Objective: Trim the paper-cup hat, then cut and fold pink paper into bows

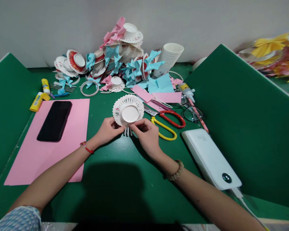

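A white paper cup cut into a fringe [130, 114] is held up over the green table, its round base facing me and its strips fanned out like a hat brim. My left hand [109, 130] grips its lower left edge, fingers closed. At the lower right, my right hand [145, 131] pinches the strips near the base with thumb and fingers. A few strips hang down between the two hands. Just right of the cup lie scissors [168, 123] with one red and one yellow handle, touching neither hand.
A black phone [55, 121] rests on pink paper [73, 154] at left, near yellow glue sticks [37, 102]. Cut cups with bows [120, 53] pile up behind, beside stacked paper cups [170, 56]. Glasses [192, 114] and a white power bank [210, 158] lie right, by a green divider [240, 112].
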Demonstrator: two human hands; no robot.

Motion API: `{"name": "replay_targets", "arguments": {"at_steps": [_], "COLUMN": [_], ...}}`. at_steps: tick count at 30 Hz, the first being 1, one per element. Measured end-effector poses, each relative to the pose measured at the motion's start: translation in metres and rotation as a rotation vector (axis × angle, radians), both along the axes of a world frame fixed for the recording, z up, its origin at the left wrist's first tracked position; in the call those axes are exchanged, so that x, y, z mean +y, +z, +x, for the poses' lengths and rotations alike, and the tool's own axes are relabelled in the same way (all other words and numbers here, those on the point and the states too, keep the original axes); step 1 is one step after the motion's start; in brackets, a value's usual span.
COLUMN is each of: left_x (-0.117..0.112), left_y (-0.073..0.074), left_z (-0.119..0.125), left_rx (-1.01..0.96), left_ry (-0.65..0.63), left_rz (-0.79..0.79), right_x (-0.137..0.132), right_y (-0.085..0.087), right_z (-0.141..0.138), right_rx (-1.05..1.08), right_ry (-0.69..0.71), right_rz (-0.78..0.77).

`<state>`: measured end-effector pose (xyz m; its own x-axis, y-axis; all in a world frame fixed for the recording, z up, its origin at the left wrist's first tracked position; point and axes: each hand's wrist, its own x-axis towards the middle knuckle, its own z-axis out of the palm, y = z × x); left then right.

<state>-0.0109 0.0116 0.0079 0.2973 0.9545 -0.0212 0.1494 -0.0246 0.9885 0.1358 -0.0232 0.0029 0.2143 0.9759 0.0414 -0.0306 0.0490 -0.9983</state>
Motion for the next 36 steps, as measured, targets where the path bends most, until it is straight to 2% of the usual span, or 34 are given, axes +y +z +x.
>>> {"name": "replay_targets", "arguments": {"at_steps": [8,16,21,25,31,36], "left_x": [-0.0016,0.0019,0.0012,0.0013,-0.0006,-0.0012], "left_y": [0.0062,0.0032,0.0048,0.0052,0.0011,0.0006], "left_z": [0.0011,-0.0015,-0.001,0.0002,0.0038,0.0026], "left_rx": [-0.001,-0.055,-0.067,-0.069,-0.027,-0.038], "left_ry": [0.016,0.038,0.037,0.052,0.152,0.208], "left_rz": [-0.001,-0.066,-0.084,-0.08,0.048,0.019], "right_x": [0.0008,0.0023,0.001,-0.0006,-0.0049,-0.0061], "right_y": [0.0001,-0.0013,-0.0039,-0.004,0.0035,0.0029], "right_z": [-0.001,-0.0011,-0.0026,-0.004,-0.0022,-0.003], "right_rx": [0.011,0.058,0.062,0.006,-0.042,-0.229], "right_ry": [0.02,0.052,0.133,0.187,0.076,0.162], "right_rz": [0.033,0.042,0.049,0.053,0.135,0.162]}}
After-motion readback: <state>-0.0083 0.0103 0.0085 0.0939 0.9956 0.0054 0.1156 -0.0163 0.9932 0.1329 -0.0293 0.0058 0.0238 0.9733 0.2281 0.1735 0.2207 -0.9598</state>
